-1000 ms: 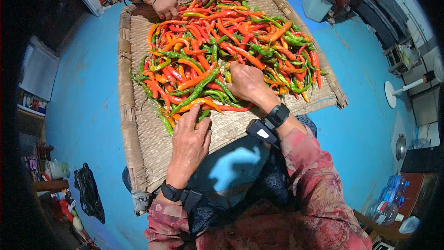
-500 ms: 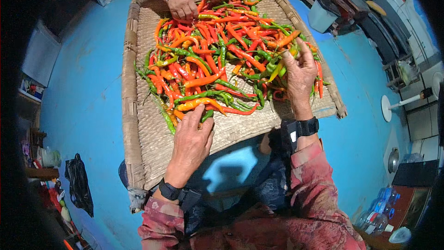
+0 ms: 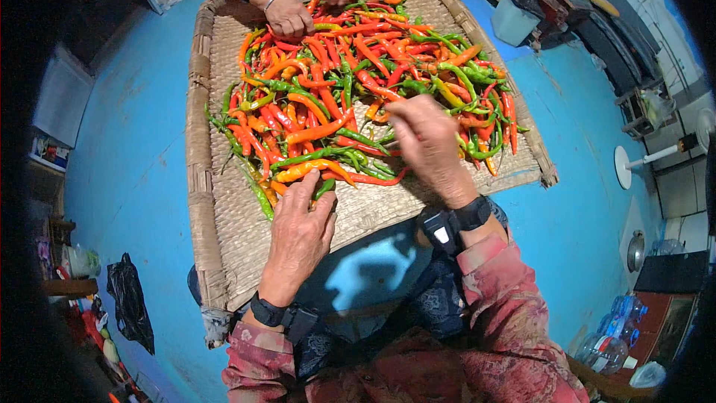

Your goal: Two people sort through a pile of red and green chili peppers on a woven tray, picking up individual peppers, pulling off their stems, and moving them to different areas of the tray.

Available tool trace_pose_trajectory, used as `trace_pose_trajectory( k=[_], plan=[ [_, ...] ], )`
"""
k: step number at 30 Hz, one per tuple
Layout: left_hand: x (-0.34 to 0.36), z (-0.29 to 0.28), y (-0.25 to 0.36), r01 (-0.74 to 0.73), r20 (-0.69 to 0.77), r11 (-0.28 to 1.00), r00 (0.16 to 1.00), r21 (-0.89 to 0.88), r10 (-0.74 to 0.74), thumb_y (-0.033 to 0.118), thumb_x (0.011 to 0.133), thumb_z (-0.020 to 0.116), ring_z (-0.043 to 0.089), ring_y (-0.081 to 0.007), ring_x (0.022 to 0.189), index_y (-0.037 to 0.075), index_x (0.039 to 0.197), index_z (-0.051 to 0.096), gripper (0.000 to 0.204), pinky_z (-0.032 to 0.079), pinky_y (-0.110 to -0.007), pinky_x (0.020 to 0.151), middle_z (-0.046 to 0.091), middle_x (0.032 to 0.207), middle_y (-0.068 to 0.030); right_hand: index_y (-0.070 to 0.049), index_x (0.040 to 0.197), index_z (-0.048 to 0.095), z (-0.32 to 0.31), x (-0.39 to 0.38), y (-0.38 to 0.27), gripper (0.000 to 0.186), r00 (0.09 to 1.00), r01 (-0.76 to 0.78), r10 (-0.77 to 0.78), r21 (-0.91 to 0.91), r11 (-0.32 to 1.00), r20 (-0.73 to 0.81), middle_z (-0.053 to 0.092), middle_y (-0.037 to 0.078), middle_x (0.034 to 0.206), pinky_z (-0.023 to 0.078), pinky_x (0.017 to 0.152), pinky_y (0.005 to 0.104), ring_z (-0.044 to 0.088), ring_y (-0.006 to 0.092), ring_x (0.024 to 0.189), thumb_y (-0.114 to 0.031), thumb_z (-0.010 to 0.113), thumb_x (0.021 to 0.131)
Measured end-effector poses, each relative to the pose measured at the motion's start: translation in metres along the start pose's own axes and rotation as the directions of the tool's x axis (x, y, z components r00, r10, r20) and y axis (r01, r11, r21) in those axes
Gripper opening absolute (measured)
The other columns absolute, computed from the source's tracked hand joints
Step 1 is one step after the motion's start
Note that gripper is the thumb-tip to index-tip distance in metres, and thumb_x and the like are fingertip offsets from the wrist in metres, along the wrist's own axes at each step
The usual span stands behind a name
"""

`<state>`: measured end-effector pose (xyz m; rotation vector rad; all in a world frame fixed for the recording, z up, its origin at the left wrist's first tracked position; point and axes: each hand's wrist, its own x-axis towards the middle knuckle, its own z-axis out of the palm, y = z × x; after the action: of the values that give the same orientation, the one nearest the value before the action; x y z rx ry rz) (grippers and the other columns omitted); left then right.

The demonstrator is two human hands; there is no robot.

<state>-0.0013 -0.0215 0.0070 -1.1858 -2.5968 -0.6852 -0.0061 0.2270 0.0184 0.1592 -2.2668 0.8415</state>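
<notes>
Peppers point(image 3: 380, 91) short of tray's point(image 3: 365, 207) near edge — left hand point(image 3: 298, 235) loosely spread atop, right hand point(image 3: 431, 145) curled, hold unclear.

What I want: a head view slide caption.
Left hand and right hand at slender red, orange, green peppers on a woven tan tray; another person's hands opposite.

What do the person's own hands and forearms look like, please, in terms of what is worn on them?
The left hand and right hand are ungloved. Each wrist wears a black band with a dark, boxy device on its inner side; the right one shows a white patch. The sleeves are pinkish red with blotchy paler patterning.
</notes>
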Motion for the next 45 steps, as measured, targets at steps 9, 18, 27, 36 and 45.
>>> trace_pose_trajectory(
  k=[9, 18, 27, 36, 45],
  plan=[
    [-0.002, -0.002, -0.001, 0.013, 0.025, 1.0, 1.0, -0.011, -0.013, 0.006, 0.077, 0.071, 0.054, -0.0361, 0.107, 0.004, 0.109, 0.063, 0.033, 0.046, -0.043, 0.092, 0.05, 0.129, -0.0196, -0.002, 0.087, 0.059, 0.029, -0.013, 0.0, 0.013, 0.855, 0.174, 0.057, -0.389, 0.905, 0.516, 0.061, 0.018, 0.084, 0.049, 0.071, 0.0442, 0.06, 0.035, 0.083, -0.009, 0.064, 0.077],
    [0.0, -0.002, 0.001, -0.01, 0.02, 1.0, 1.0, 0.011, 0.009, 0.008, 0.078, 0.07, 0.053, -0.0356, 0.109, 0.004, 0.111, 0.062, 0.034, 0.045, -0.044, 0.094, 0.051, 0.127, -0.0182, -0.004, 0.096, 0.056, -0.016, 0.001, 0.006, 0.012, 0.99, -0.133, 0.14, -0.233, 0.963, 0.015, 0.061, 0.019, 0.077, 0.048, 0.061, 0.047, 0.062, 0.0381, 0.071, -0.012, 0.06, 0.089],
    [0.0, 0.002, 0.001, -0.013, 0.023, 1.0, 1.0, 0.025, 0.013, 0.008, 0.078, 0.07, 0.053, -0.0359, 0.11, 0.005, 0.11, 0.062, 0.033, 0.045, -0.044, 0.094, 0.052, 0.124, -0.017, 0.003, 0.127, 0.053, -0.049, 0.012, 0.027, 0.032, 0.899, -0.235, 0.092, -0.293, 0.927, -0.428, 0.059, 0.022, 0.113, 0.044, 0.09, 0.0434, 0.056, 0.0369, 0.101, -0.008, 0.048, 0.097],
    [-0.001, 0.002, 0.001, -0.024, 0.012, 0.998, 1.0, 0.056, 0.023, 0.011, 0.079, 0.07, 0.051, -0.0337, 0.112, 0.006, 0.107, 0.063, 0.03, 0.045, -0.043, 0.091, 0.053, 0.124, -0.0158, -0.003, 0.121, 0.059, -0.062, 0.015, 0.045, 0.035, 0.874, -0.248, -0.087, -0.592, 0.767, -0.479, 0.061, 0.017, 0.1, 0.046, 0.084, 0.041, 0.057, 0.033, 0.092, -0.005, 0.063, 0.086],
    [-0.001, -0.001, 0.002, -0.007, 0.038, 0.999, 0.999, 0.037, 0.006, 0.009, 0.079, 0.07, 0.053, -0.0356, 0.109, 0.005, 0.109, 0.062, 0.031, 0.045, -0.044, 0.094, 0.053, 0.122, -0.0169, -0.007, 0.121, 0.057, -0.031, -0.011, 0.013, 0.044, 0.92, 0.098, -0.018, -0.185, 0.978, 0.392, 0.059, 0.015, 0.106, 0.052, 0.079, 0.0452, 0.064, 0.0369, 0.09, -0.007, 0.068, 0.078]
  ],
)
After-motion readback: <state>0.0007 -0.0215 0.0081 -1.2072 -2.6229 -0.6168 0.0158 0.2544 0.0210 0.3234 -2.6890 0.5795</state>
